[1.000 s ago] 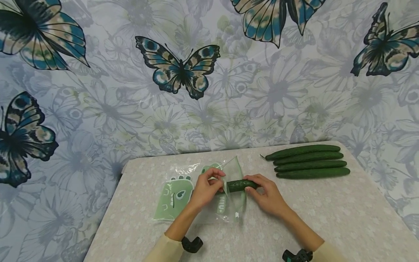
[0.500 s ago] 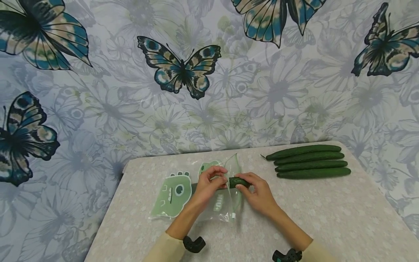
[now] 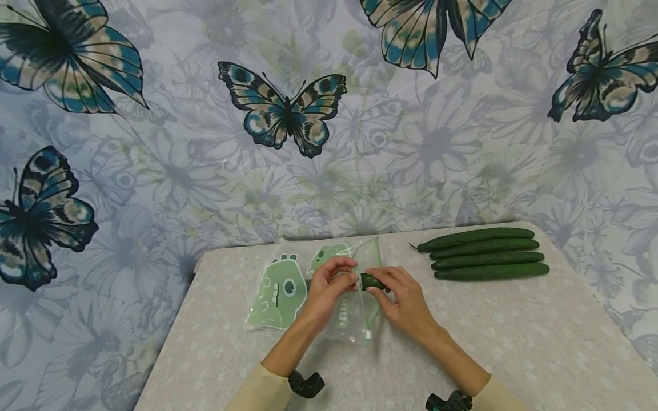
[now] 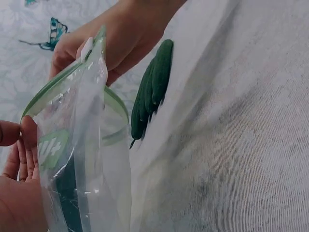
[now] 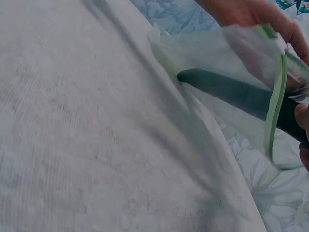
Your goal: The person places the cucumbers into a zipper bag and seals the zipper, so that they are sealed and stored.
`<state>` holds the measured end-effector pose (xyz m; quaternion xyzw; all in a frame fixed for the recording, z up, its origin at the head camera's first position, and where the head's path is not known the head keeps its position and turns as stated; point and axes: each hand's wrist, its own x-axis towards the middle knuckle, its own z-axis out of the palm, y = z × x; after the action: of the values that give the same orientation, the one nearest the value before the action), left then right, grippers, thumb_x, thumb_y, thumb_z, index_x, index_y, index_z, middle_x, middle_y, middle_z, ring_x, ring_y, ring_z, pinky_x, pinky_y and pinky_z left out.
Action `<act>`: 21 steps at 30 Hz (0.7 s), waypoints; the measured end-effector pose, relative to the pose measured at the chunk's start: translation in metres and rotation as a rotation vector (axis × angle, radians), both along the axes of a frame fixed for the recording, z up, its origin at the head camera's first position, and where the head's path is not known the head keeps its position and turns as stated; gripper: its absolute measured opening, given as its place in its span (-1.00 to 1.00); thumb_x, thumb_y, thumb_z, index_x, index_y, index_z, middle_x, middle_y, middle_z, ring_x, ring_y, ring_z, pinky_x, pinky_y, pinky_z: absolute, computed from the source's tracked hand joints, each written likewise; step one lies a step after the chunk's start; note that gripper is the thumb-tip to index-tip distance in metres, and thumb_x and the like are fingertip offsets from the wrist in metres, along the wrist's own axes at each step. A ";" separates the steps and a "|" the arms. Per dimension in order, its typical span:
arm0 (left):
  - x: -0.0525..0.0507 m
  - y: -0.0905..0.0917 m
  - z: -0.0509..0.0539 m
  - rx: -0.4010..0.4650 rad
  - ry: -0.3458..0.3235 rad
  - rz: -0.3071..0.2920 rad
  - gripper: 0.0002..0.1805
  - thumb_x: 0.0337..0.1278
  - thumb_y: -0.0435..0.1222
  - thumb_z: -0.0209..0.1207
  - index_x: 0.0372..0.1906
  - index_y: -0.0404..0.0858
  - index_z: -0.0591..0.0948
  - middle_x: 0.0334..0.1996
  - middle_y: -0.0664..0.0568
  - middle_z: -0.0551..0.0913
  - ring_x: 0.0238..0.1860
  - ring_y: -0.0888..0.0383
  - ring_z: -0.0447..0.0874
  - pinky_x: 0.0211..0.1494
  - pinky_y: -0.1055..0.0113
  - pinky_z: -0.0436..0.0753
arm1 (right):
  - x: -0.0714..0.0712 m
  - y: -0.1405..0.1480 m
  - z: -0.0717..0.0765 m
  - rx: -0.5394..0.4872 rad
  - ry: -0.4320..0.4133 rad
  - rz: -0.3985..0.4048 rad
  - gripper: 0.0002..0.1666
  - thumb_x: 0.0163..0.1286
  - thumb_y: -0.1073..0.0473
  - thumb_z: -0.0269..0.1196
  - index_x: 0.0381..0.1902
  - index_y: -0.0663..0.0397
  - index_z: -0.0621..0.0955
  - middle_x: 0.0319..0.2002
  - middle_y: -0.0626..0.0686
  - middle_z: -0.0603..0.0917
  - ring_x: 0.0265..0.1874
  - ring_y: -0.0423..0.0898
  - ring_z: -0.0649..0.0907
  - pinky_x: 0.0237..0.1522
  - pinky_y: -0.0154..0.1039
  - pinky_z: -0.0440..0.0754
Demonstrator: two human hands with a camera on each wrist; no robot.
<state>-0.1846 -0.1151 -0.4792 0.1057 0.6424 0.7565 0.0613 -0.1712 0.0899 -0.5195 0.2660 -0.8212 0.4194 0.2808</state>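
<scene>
A clear zip bag [image 3: 277,294] with green dinosaur prints is held just above the table, its green-edged mouth facing right. My left hand [image 3: 328,290] pinches the bag's rim between thumb and fingers. Most of a cucumber [image 5: 231,92] lies inside the bag, seen through the plastic in the right wrist view. Its outer end sticks out of the mouth, where my right hand [image 3: 406,298] grips it with thumb and fingers. In the left wrist view the zip slider [image 4: 87,48] hangs at one corner of the opening.
Several cucumbers [image 3: 488,260] lie side by side at the table's back right. The table [image 3: 205,354] has a pale patterned cloth. Behind it hangs a backdrop [image 3: 437,142] printed with flowers and butterflies.
My right hand has moved left, pushing the cucumber deeper into the bag; less of it shows outside. The bag's left end has risen and shifted slightly. My left hand keeps its pinch on the rim.
</scene>
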 end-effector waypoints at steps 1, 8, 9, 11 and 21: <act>0.000 0.002 0.000 0.007 -0.006 0.000 -0.65 0.33 -0.47 0.26 0.16 -0.49 0.58 -0.17 0.08 0.61 -0.27 0.26 0.70 -0.08 0.36 0.83 | 0.000 -0.001 0.000 -0.011 -0.016 0.000 -0.57 0.33 0.25 0.51 0.16 -0.01 0.78 -0.01 -0.01 0.81 -0.28 -0.21 0.62 -0.30 -0.29 0.65; 0.002 0.020 0.000 0.021 -0.014 -0.057 -0.62 0.36 -0.46 0.25 0.21 -0.50 0.56 -0.14 0.10 0.62 -0.30 0.27 0.74 -0.08 0.36 0.83 | 0.001 -0.002 -0.007 -0.106 -0.247 0.011 -0.61 0.35 0.36 0.44 0.14 0.13 0.79 0.00 0.02 0.85 -0.19 -0.26 0.74 -0.14 -0.30 0.77; 0.002 0.022 0.000 0.018 -0.014 -0.059 -0.62 0.37 -0.46 0.25 0.21 -0.50 0.56 -0.14 0.10 0.62 -0.31 0.27 0.74 -0.09 0.37 0.83 | 0.001 -0.001 -0.008 -0.118 -0.282 0.024 -0.61 0.36 0.36 0.43 0.14 0.14 0.79 0.00 0.03 0.85 -0.17 -0.25 0.75 -0.11 -0.30 0.78; 0.002 0.024 -0.002 0.003 -0.022 -0.050 -0.63 0.37 -0.47 0.24 0.21 -0.51 0.56 -0.13 0.08 0.61 -0.32 0.28 0.75 -0.10 0.38 0.82 | -0.001 0.002 -0.012 -0.143 -0.352 0.066 -0.62 0.40 0.35 0.43 0.16 0.15 0.78 0.00 0.05 0.85 -0.17 -0.23 0.75 -0.10 -0.32 0.79; -0.001 0.008 -0.012 -0.326 0.012 0.019 -0.70 0.26 -0.49 0.19 0.08 -0.41 0.68 -0.19 -0.05 0.63 -0.39 0.25 0.72 -0.21 0.37 0.82 | -0.003 0.025 -0.029 -0.179 -0.705 0.188 -0.67 0.37 0.15 0.53 0.07 -0.26 0.81 0.08 -0.09 0.85 0.02 -0.20 0.80 0.08 -0.34 0.79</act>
<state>-0.1857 -0.1070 -0.4914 0.0928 0.7580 0.6422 0.0669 -0.1739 0.1152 -0.5486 0.1542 -0.7995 0.5794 -0.0366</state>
